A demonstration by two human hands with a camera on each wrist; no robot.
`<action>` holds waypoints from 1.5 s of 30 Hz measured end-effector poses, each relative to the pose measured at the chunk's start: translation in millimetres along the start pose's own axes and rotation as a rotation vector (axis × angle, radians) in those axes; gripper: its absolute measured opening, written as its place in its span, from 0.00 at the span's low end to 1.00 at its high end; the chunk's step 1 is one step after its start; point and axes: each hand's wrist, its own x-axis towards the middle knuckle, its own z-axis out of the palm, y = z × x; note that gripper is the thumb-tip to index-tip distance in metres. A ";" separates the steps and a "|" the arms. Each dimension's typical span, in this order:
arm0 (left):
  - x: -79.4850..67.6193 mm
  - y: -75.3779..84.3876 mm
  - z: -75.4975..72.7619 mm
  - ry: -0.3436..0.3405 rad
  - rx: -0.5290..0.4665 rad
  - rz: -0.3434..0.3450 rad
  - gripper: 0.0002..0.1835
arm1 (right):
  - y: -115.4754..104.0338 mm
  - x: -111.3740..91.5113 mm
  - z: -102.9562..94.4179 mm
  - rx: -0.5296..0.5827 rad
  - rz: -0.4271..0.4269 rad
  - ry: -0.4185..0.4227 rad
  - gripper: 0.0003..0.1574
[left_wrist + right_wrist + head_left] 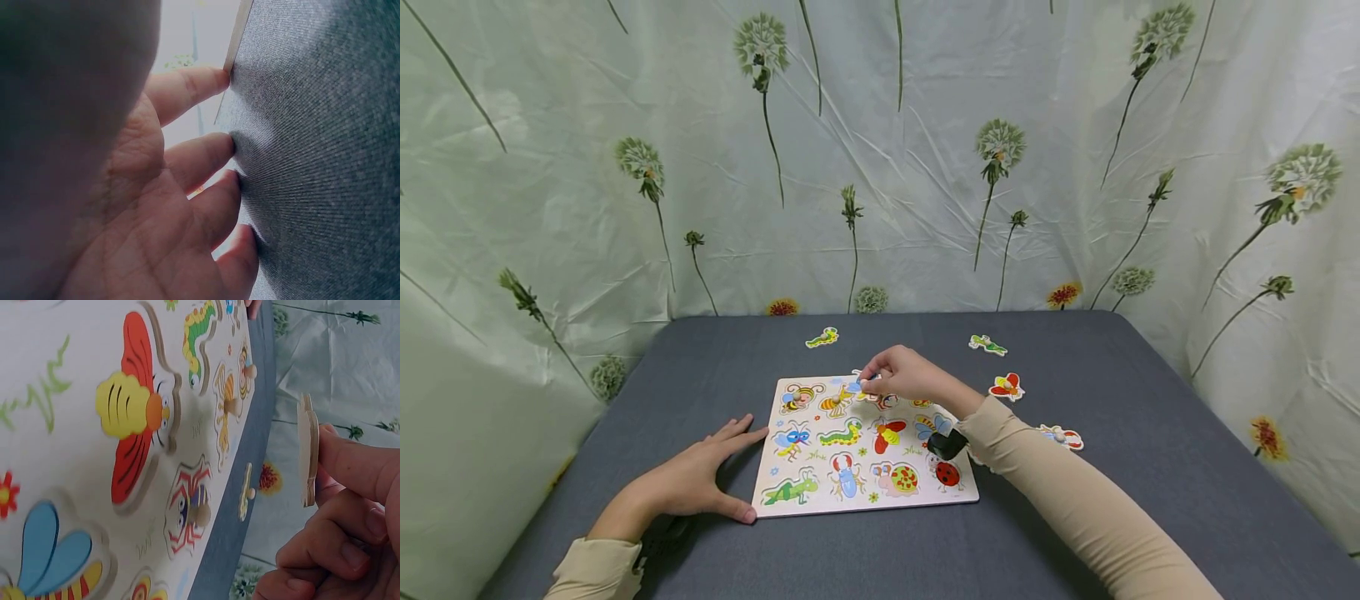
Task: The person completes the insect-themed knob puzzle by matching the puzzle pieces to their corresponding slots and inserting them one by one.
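While the right hand (904,372) pinched a wooden piece (307,453) between thumb and finger above the far edge of the board (823,492), the left hand (696,471) rested thumb and forefinger against the left edge, fingers spread. That brace seemed useful; doing the step well probably called for a level piece, its outline turned to match a recess, and a gentle lowering. Fingers mostly covered its face, the right wrist view showed it edge-on, and its knob was hidden. The right sleeve (1075,500) partly hid a loose piece (1063,437) at right.
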 end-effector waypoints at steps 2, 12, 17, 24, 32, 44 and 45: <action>0.0 -0.1 0.1 0.001 0.001 0.002 0.65 | -0.7 2.0 3.3 0.007 -0.005 -0.006 0.11; 0.2 -0.2 0.1 0.001 -0.003 0.005 0.65 | -7.4 10.9 17.4 0.008 -0.004 -0.023 0.11; 0.6 -0.2 -0.4 -0.006 -0.002 -0.006 0.66 | -12.5 14.0 24.9 0.001 0.001 -0.021 0.09; 0.1 -0.1 -0.4 -0.004 -0.008 -0.005 0.65 | -19.1 18.9 38.3 0.001 0.003 -0.019 0.08; 0.5 -1.4 -0.1 0.007 0.012 0.013 0.64 | -26.1 23.3 56.0 0.003 0.024 -0.025 0.06; -0.5 -0.4 -0.6 0.006 -0.002 0.017 0.64 | -37.3 27.9 78.2 -0.044 0.053 -0.011 0.04; -0.6 -0.3 -0.6 0.007 -0.006 0.016 0.64 | -38.5 28.4 79.7 -0.051 0.051 -0.013 0.04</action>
